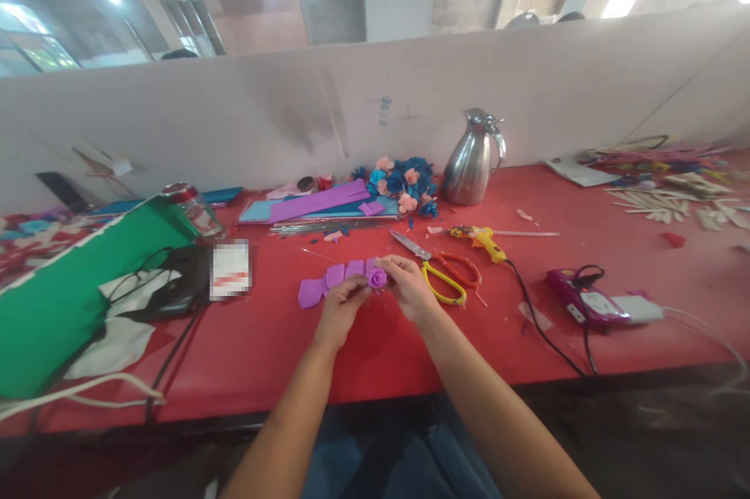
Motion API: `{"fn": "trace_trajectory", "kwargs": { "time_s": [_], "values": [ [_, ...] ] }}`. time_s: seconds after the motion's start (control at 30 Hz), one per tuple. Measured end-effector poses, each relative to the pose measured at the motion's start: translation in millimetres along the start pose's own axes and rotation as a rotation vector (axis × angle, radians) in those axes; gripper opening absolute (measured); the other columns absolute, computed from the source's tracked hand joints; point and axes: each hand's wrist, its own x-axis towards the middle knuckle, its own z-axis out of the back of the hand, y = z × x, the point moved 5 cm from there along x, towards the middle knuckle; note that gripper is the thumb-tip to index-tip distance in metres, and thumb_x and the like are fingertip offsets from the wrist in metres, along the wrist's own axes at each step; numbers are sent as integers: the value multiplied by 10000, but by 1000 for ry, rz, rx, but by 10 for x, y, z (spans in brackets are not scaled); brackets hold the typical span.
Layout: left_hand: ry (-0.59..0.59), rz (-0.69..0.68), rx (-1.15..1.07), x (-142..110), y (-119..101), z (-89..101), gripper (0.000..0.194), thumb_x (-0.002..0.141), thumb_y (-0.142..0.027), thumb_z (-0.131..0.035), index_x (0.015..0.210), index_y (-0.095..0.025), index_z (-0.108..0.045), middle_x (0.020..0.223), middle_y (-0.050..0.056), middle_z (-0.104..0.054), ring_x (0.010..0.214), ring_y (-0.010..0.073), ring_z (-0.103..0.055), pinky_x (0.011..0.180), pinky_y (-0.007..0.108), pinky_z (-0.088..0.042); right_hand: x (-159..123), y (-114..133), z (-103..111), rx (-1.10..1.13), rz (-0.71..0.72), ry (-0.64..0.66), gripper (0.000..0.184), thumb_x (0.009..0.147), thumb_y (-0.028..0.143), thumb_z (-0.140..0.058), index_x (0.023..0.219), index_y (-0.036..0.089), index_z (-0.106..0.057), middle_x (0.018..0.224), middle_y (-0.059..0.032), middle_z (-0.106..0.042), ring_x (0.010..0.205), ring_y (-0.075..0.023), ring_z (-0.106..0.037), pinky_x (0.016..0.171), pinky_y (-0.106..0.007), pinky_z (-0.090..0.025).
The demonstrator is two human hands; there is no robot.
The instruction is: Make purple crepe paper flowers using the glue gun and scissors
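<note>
Between my two hands is a small purple paper rose (376,278) with curled petals. My left hand (341,308) pinches it from the left and below. From the right, my right hand (408,285) is closed at its edge, fingertips against the petals. Several cut purple paper petals (313,292) lie in a row on the red table just left of the rose, partly behind my left hand. Scissors (437,269) with red and yellow handles rest open to the right of my right hand. What the fingertips cover on the rose is hidden.
Behind lie purple paper strips (319,202) and a bunch of blue and pink paper flowers (407,183). A steel jug (472,159) stands near the partition. To the right are a yellow glue gun (489,241) with its cable and a purple power strip (586,300). A green box (87,288) stands left.
</note>
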Motion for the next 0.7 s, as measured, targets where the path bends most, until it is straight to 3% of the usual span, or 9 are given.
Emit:
{"fn": "trace_trajectory", "kwargs": {
  "time_s": [0.2, 0.4, 0.6, 0.7],
  "values": [
    [11, -21, -11, 1, 2, 17, 169, 760, -306, -664, 880, -206, -728, 780, 15, -598, 747, 159, -502, 727, 270, -401, -4, -38, -9, 34, -65, -10, 315, 653, 383, -707, 527, 182, -499, 463, 60, -442, 433, -62, -320, 449, -227, -219],
    [-9, -5, -134, 11, 93, 48, 191, 741, -311, -687, 906, -223, -726, 826, 19, -646, 782, 164, -541, 778, 291, -421, -21, -12, -51, 29, -21, 41, 320, 675, 416, -714, 562, 175, -536, 481, 59, -442, 456, -62, -329, 459, -223, -229],
    [-34, 15, -249, 23, 122, 54, 214, 699, -293, -727, 901, -223, -727, 838, 14, -677, 811, 167, -574, 801, 299, -431, -18, 23, -26, 167, 17, 26, 223, 658, 340, -751, 720, 188, -600, 592, 57, -500, 503, -61, -392, 492, -207, -284],
    [-59, 10, -262, 27, 100, 63, 210, 697, -279, -730, 898, -218, -728, 845, 16, -683, 822, 167, -584, 824, 306, -431, -27, 28, -18, 133, 12, 14, 216, 694, 365, -707, 741, 191, -588, 631, 42, -524, 516, -69, -420, 489, -207, -288]
  ]
}}
